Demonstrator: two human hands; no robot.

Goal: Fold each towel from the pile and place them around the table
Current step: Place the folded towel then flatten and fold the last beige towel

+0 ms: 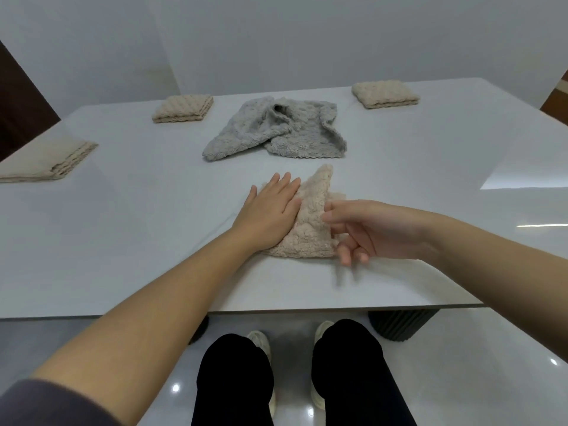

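Two hands on beige towel [310,232], just on near side of grey pile [276,130]: left hand [270,210] flat, fingers together, pressing it onto surface [123,226]; right hand [378,232] pinching its raised fold.

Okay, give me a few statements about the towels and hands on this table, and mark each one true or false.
1. The left hand lies flat on the beige towel nearest the person. True.
2. The grey towel pile sits at the near edge of the table. False: it lies mid-table, beyond the beige towel.
3. Three folded beige towels lie apart from one another on the table. True.
4. The beige towel under the left hand lies completely flat. False: one part of it stands up in a peak.
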